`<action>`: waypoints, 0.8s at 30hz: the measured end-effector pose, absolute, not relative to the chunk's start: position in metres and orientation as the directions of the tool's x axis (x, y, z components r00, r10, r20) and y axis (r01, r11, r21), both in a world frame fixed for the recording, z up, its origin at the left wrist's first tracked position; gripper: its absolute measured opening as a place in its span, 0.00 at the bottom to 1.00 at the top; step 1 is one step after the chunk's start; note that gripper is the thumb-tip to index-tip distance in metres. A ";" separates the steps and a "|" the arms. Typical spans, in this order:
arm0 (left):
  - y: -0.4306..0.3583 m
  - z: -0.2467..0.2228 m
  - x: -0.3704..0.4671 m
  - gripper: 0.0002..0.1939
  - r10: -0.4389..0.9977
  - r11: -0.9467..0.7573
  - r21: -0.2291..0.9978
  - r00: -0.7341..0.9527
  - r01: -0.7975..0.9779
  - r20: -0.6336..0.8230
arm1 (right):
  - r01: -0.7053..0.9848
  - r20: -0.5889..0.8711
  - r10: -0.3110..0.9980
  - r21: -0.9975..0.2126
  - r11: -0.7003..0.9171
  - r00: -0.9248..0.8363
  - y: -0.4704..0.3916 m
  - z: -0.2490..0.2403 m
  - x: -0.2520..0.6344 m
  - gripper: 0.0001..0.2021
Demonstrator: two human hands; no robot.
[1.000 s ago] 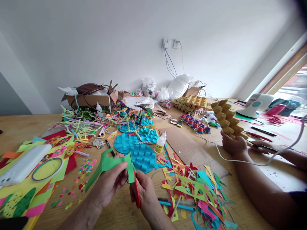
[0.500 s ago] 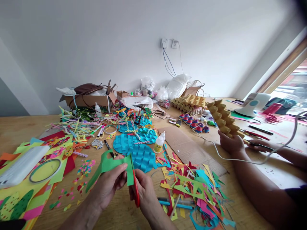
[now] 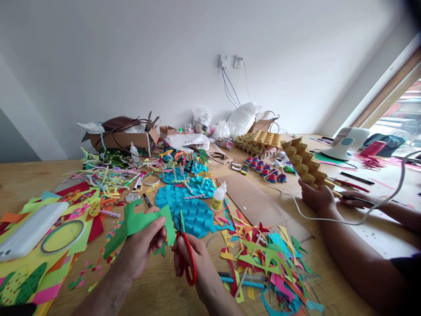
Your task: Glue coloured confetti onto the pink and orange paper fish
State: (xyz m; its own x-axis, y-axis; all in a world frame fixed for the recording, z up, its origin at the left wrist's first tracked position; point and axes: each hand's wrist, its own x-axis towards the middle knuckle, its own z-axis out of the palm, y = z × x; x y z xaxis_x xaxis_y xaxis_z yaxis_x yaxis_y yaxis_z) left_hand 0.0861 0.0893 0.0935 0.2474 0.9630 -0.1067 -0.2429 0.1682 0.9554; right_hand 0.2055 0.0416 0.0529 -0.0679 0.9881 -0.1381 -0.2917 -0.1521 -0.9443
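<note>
A sheet of green paper (image 3: 136, 224) with cut-out edges is pinched in my left hand (image 3: 141, 245), thumb on top. My right hand (image 3: 194, 259) grips red-handled scissors (image 3: 190, 263), their blades pointing up and away, just right of the paper's edge. Beneath the paper, near my left fingertips, a small green piece (image 3: 161, 250) shows; I cannot tell whether it is attached. Beyond my hands lie round blue woven-paper pieces (image 3: 192, 217) and a white glue bottle (image 3: 218, 197).
Colourful paper scraps (image 3: 263, 259) lie to the right, with coloured sheets (image 3: 62, 263) and a tape roll (image 3: 62, 236) at left. At right another person's hand (image 3: 317, 199) holds an egg carton (image 3: 307, 164), and a white cable (image 3: 312, 215) crosses the table.
My left hand has moved left with the green paper, away from the scissors. The scissors no longer overlap the paper, and a small green piece shows beneath it.
</note>
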 end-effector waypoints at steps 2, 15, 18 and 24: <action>0.090 0.095 0.086 0.12 0.970 0.125 0.967 0.234 -0.222 -0.071 | -0.386 -0.114 0.988 -0.911 -0.146 -0.105 0.041 0.053 0.207 0.19; 0.094 0.085 0.088 0.13 0.940 0.012 1.000 0.341 0.026 -0.020 | -0.628 -0.068 0.991 -0.768 -0.126 -0.116 0.042 0.052 0.209 0.11; 0.091 0.089 0.091 0.13 0.946 -0.013 0.998 0.325 0.060 -0.007 | -0.629 -0.109 0.989 -0.763 -0.149 -0.101 0.043 0.052 0.209 0.09; 0.093 0.088 0.090 0.14 0.914 -0.135 0.971 0.404 0.195 0.046 | -0.608 -0.111 0.991 -0.782 -0.136 -0.079 0.044 0.052 0.210 0.08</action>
State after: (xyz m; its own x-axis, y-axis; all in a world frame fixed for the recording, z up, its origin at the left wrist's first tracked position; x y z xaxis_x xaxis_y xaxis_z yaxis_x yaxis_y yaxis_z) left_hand 0.0898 0.0931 0.0878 0.4038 0.9137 0.0461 0.1952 -0.1353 0.9714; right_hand 0.2096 0.0439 0.0524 -0.0786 0.9907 -0.1108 -0.6081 -0.1357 -0.7822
